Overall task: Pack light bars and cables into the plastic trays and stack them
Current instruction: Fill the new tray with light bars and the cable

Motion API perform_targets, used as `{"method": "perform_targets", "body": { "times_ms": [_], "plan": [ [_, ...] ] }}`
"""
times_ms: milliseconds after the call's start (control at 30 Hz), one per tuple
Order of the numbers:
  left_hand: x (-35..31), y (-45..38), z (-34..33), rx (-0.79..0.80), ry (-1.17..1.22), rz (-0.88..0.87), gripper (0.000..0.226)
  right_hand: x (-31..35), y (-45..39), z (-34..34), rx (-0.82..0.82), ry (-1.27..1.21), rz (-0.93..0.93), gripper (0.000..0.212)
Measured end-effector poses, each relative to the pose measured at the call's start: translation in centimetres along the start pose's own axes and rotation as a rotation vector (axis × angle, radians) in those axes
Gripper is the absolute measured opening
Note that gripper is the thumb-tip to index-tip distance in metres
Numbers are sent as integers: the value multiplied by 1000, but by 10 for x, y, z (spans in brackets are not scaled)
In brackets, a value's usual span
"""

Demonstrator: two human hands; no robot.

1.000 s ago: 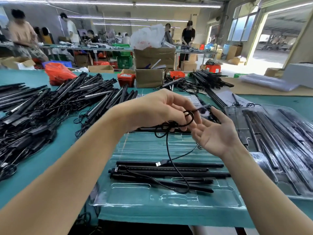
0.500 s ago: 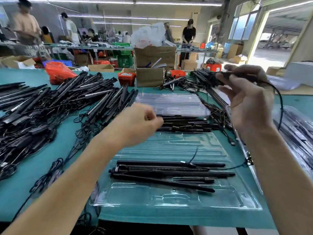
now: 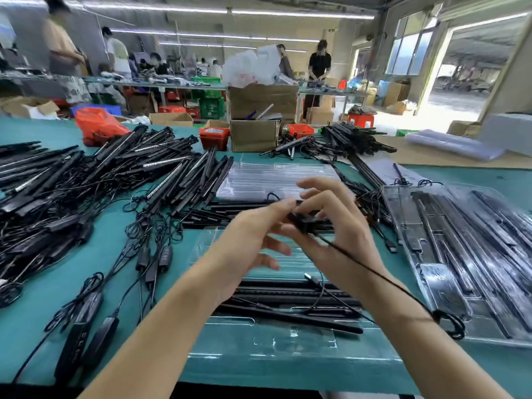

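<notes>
A clear plastic tray (image 3: pixel 288 347) lies on the green table in front of me with several black light bars (image 3: pixel 290 300) in it. Above it my right hand (image 3: pixel 339 234) pinches a small black cable block (image 3: pixel 302 223). Its thin black cable (image 3: pixel 383 277) runs down past my right wrist to a small coil (image 3: pixel 452 323). My left hand (image 3: pixel 253 243) is at the same block, thumb and forefinger touching it, other fingers spread. Motion blurs both hands.
A big heap of black light bars and cables (image 3: pixel 86 191) covers the table's left. Filled trays (image 3: pixel 466 254) lie at right. A stack of empty clear trays (image 3: pixel 273 177) sits beyond my hands. Cardboard boxes (image 3: pixel 256 133) and people stand behind.
My right hand has come down from up at the right to the middle, bringing the cable. My left hand has risen to meet it at the black block.
</notes>
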State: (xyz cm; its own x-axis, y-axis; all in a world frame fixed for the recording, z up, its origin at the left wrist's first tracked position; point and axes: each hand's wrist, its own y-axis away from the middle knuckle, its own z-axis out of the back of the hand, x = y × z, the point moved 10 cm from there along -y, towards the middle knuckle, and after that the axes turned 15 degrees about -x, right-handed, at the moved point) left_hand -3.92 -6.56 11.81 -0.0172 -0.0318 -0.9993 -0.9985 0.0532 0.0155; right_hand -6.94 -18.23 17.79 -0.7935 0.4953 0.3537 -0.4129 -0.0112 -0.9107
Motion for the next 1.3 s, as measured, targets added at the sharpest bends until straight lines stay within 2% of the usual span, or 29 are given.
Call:
{"method": "perform_targets", "body": {
  "times_ms": [100,200,233,333,433,500,567,633,700,767,833,933,1033,1133,1233,1300],
  "plan": [
    [-7,-4,3,-59,-46,-34,31,-1,9,-3,-8,63,-21,31],
    [-16,-8,4,-90,-18,-25,28,-13,20,-5,51,47,-218,50],
    [-21,-10,8,-115,-9,-32,29,-19,25,-7,102,73,-302,49],
    [-45,-16,19,-144,212,-38,27,-39,43,-9,314,192,-488,22],
    [-66,-23,32,-161,434,-7,32,-58,62,-5,489,145,-776,23],
    [-78,-29,46,-210,505,-24,34,-63,60,2,536,159,-803,26],
    [-88,-35,60,-251,555,-42,34,-75,56,13,508,220,-798,31],
    [-93,-41,67,-256,554,-35,33,-93,52,27,409,385,-787,44],
    [-93,-48,74,-266,515,-27,31,-94,40,38,238,496,-645,45],
    [-89,-58,88,-320,482,-25,32,-88,30,44,27,369,-553,49],
    [-85,-67,108,-393,471,-13,33,-92,28,53,-133,174,-557,47],
    [-81,-74,136,-502,368,-15,25,-112,33,57,-210,-68,-670,26],
    [-89,-80,138,-506,201,-85,7,-119,35,47,-131,-178,-756,15],
    [-109,-79,119,-439,19,-193,6,-114,33,25,-2,-231,-822,12],
    [-130,-68,87,-337,-237,-360,16,-109,46,-11,148,-426,-1066,28],
    [-137,-53,57,-187,-351,-472,15,-101,57,-36,238,-604,-1247,47]
  ]
}}
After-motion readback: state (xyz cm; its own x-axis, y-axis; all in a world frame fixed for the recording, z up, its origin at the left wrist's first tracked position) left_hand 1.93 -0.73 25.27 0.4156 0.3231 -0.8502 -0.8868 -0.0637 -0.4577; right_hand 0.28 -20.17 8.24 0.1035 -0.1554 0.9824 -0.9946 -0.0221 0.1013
